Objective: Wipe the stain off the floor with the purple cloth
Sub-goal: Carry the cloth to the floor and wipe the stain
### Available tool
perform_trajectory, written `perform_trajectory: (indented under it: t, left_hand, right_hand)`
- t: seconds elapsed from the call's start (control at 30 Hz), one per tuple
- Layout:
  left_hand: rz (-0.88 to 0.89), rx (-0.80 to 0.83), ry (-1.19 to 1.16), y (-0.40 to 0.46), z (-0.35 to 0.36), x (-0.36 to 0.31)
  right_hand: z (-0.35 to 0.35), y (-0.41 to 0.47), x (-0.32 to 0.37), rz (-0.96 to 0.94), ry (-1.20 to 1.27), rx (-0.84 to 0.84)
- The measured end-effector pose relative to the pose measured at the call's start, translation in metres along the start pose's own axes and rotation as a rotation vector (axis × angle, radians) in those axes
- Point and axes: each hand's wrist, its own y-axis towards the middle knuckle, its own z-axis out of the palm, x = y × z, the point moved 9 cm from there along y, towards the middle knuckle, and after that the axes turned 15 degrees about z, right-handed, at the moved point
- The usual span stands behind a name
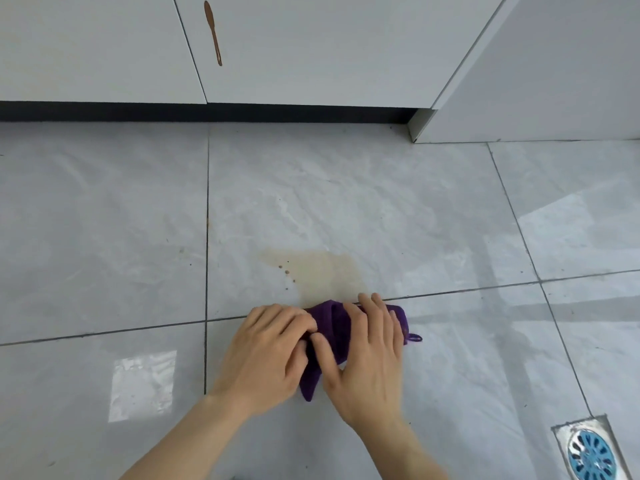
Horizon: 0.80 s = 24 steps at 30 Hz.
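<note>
From the head camera, both hands press down on the purple cloth [329, 327], which lies bunched on the grey tiled floor [104, 220] near the bottom centre of the view. The left hand [266, 355] covers the cloth's left end, its fingers curled and closed onto the fabric. The right hand [367, 355] lies flat across the cloth's right part, fingers spread and pointing away from the person, the thumb reaching over toward the left hand so that the two nearly touch. Cloth shows between the hands, in a point trailing toward the person below them, and past the right hand's outer edge, where a small loop [414, 338] sticks out.

The stain [322, 271], a pale brown smear with a few darker specks at its left edge, lies on the tile just beyond the cloth; the cloth's far edge meets its near edge at the grout line.

White cabinet doors [311, 46] run along the top, one bearing a brown streak [213, 31]. A floor drain [590, 452] with a blue grate sits at the lower right, well apart from the hands.
</note>
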Motion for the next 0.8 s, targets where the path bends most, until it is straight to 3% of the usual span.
perform_trajectory:
  t: [0.13,0.3,0.4,0.8]
  left_hand:
    - [-0.233,-0.121,0.114,-0.013,-0.027,0.055]
    - [-0.445,-0.032,0.250,-0.006,-0.018,0.113]
    - [-0.479,0.034,0.299,-0.005,-0.005,0.125]
    - [-0.474,0.040,0.291,-0.004,-0.006,0.125]
  right_hand:
    - [0.032,0.003,0.008,0.112,-0.107,0.054]
    - [0.049,0.007,0.001,0.138,-0.185,0.037]
    - [0.054,0.016,-0.005,0.122,-0.182,0.017]
    - [0.053,0.078,0.006,0.135,-0.144,-0.032]
